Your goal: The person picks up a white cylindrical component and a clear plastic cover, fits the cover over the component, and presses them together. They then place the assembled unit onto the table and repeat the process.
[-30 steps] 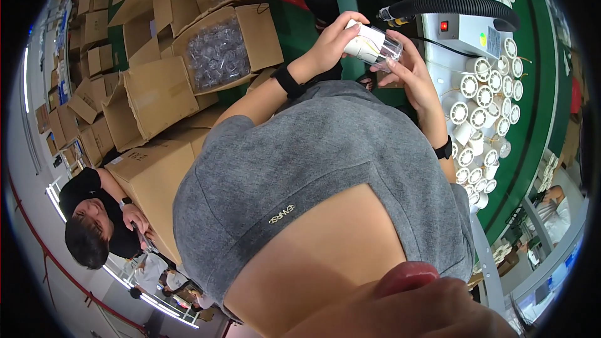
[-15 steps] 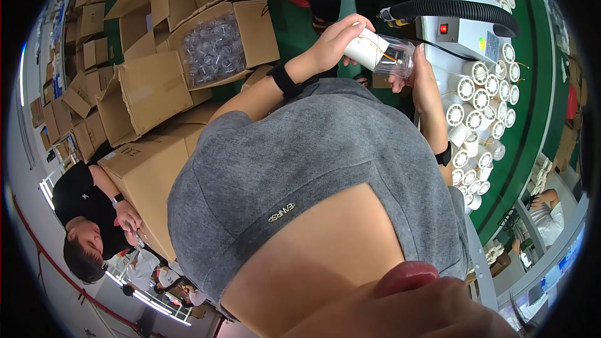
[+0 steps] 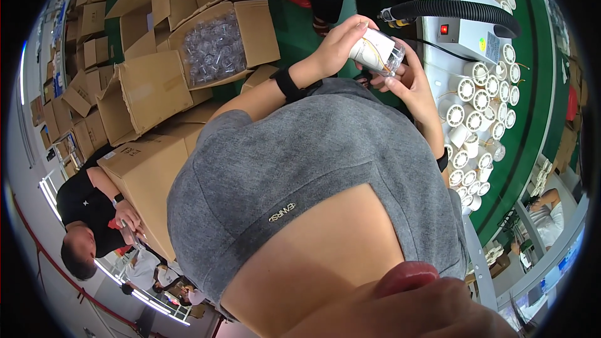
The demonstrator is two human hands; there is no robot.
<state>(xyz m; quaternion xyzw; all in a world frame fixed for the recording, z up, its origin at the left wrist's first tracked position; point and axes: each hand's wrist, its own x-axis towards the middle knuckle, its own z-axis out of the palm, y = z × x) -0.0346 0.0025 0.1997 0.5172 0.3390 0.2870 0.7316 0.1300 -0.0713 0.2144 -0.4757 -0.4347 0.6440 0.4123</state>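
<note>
A white cylinder [image 3: 370, 52] with a thin orange wire is held between my hands, at chest height. A clear plastic cup [image 3: 397, 58] surrounds at least the wire end of the cylinder; how far it reaches under my fingers is hidden. My left hand [image 3: 341, 40] is closed round the other end, its thumb on top. My right hand [image 3: 414, 84] grips the clear end, with the thumb against its near edge and the other fingers curled on the far side. On the white table to the right stand several similar white cylinders [image 3: 480, 99] with slotted round ends and thin wires.
A grey box [image 3: 466, 25] with a red switch and a black corrugated hose [image 3: 451, 7] sits on the table [image 3: 432, 53]. At left, an open carton [image 3: 258, 32] holds clear plastic cups [image 3: 215, 49]; more cartons surround it. A person in black [image 3: 94, 206] is at lower left.
The clear cup has slid further over the white cylinder, and my right hand has come closer to my left. The cylinder has turned, bringing the orange wire along its visible side.
</note>
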